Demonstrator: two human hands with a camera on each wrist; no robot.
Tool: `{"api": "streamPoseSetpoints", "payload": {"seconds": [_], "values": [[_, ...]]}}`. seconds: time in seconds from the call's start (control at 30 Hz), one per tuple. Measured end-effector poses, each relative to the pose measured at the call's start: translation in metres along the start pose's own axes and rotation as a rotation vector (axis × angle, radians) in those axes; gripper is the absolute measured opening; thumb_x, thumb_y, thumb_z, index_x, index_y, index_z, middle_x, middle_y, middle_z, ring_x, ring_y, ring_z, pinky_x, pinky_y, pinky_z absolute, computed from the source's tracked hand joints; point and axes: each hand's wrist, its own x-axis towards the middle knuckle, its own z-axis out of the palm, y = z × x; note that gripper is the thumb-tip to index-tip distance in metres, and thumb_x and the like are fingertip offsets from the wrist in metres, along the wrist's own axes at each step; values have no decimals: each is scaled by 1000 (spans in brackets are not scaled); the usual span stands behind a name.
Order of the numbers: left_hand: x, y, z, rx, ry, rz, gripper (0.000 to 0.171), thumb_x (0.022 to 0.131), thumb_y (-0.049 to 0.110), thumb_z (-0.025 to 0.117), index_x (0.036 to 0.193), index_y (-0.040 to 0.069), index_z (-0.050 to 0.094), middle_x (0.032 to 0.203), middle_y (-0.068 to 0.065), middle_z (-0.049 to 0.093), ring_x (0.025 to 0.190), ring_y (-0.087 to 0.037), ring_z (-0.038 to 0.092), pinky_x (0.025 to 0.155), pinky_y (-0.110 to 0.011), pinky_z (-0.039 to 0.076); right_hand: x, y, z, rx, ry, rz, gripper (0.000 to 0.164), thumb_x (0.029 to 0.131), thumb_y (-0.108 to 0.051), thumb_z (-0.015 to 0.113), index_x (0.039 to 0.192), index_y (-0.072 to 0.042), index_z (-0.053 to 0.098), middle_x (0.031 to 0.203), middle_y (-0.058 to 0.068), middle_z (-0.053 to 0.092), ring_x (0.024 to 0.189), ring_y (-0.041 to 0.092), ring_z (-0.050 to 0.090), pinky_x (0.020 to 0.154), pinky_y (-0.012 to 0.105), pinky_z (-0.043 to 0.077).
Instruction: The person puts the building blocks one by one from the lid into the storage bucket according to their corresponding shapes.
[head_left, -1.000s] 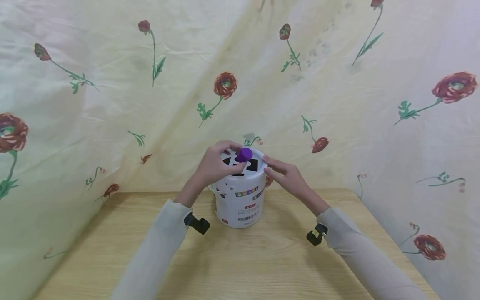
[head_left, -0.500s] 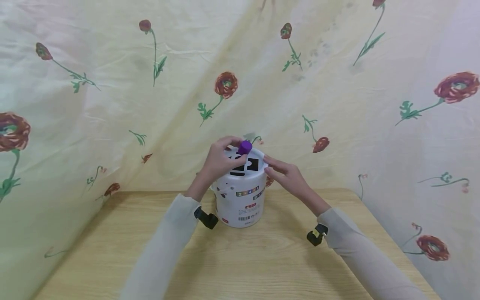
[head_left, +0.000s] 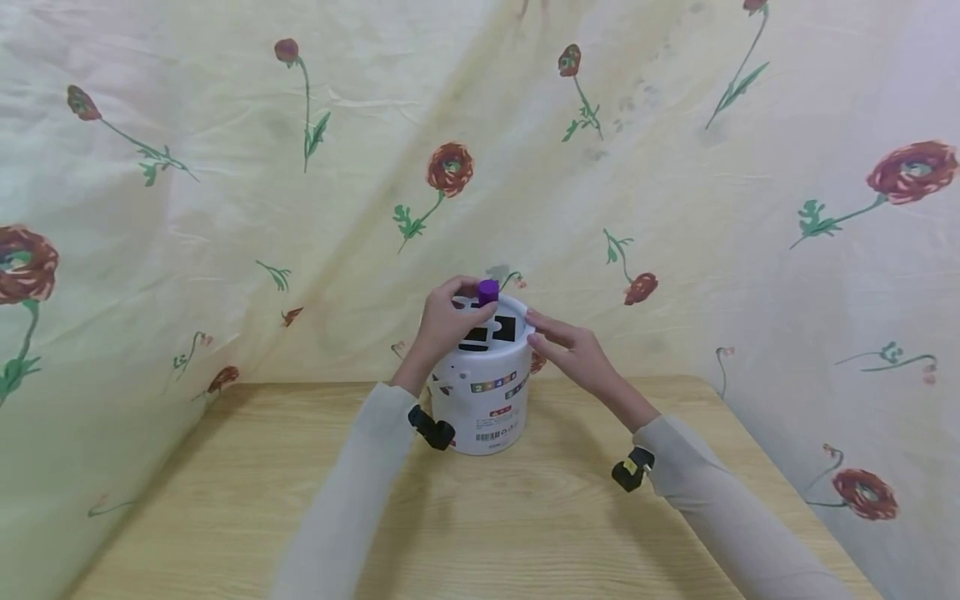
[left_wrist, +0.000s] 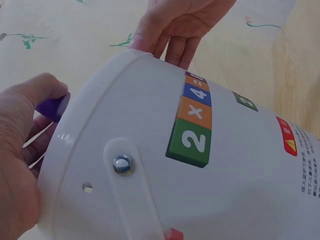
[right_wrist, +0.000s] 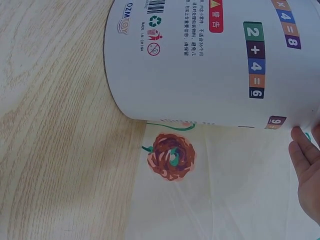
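A white bucket stands upright on the table, its lid cut with black-looking shaped holes. Over the back of the lid, my left hand pinches a small purple cylinder block between thumb and fingers. The left wrist view shows the purple block right at the lid's face, its lower end partly hidden by the thumb. My right hand rests its fairly straight fingers and thumb against the bucket's right rim. The right wrist view catches the right hand's fingers touching the bucket's upper side.
The wooden table stretches in front of and beside the bucket. Behind it hangs a cream cloth printed with red flowers, close to the table's back edge. A white handle is fixed to the bucket's side by a metal rivet.
My left hand has moved a little right and toward the back of the lid with the purple block, which now stands more upright. The right hand and the bucket have stayed put.
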Motion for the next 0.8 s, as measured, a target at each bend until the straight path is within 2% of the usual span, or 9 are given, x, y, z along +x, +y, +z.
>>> {"api": "streamPoseSetpoints", "payload": {"seconds": [0.3, 0.47, 0.63, 0.8], "values": [[8, 4, -2, -4, -37, -102, 43, 92, 30, 77, 127, 8, 65, 125, -10, 67, 122, -31, 60, 106, -46, 48, 0, -1, 0, 5, -1, 1, 52, 103, -38, 60, 151, -21, 50, 160, -5, 42, 143, 33, 49, 110, 55, 44], [14, -1, -1, -7, -49, -163, 43, 92, 29, 76, 128, 9, 64, 126, -10, 66, 122, -26, 59, 110, -45, 46, -1, 0, 1, 10, -4, 7, 52, 103, -38, 60, 151, -21, 50, 160, -6, 42, 144, 33, 47, 111, 56, 43], [16, -10, -1, -11, -59, -175, 39, 91, 24, 77, 125, 7, 66, 123, -11, 67, 117, -27, 59, 106, -44, 48, -2, 0, 1, 11, -6, 26, 52, 102, -40, 59, 151, -24, 50, 160, -7, 43, 144, 33, 47, 111, 57, 42], [18, -10, 0, 61, -69, -190, 40, 90, 22, 78, 125, 6, 67, 122, -12, 67, 118, -29, 58, 106, -45, 48, 0, 1, -1, 12, -13, 41, 51, 103, -41, 58, 151, -27, 49, 160, -9, 42, 145, 33, 46, 111, 59, 41]]}}
